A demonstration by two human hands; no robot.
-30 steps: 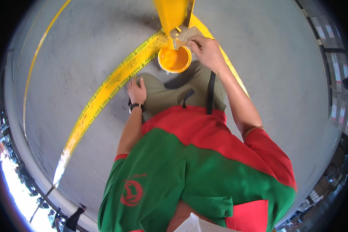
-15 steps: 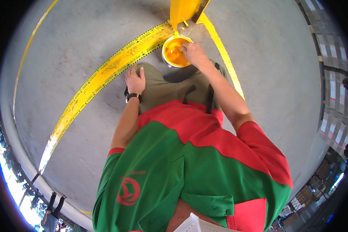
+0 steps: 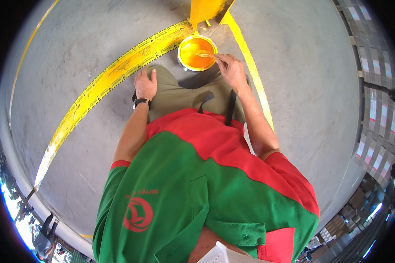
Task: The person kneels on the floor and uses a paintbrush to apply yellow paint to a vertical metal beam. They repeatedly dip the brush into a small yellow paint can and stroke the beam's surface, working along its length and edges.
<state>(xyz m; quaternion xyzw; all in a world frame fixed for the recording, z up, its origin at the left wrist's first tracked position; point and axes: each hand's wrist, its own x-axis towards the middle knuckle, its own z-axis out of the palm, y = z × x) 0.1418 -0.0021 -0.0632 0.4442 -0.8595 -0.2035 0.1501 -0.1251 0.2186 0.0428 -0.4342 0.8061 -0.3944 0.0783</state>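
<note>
Head view is showing me crouching over the floor, with a paint can sitting right in front of my knees. I am taking the can as my landmark. My right hand is hovering just beside the can on its right, fingers pinching the handle of a brush whose tip is dipping into the yellow paint inside the can. My left hand is lying flat, fingers spread, on my left knee, down and to the left of the can, holding nothing; a watch is sitting on that wrist.

A yellow line is running away from the can to the left, and a second yellow stripe is running past the can on its right. A yellow post is standing just beyond the can.

I am judging the brush to be light and stiff in the handle, soft and dripping at the bristles, so I am gripping it far back on the handle, clear of the wet end. The can looks open and well filled, so it is likely heavy for its size and quick to slop; I would be taking it by the wall with both hands, never by the painted, slippery rim.
</note>
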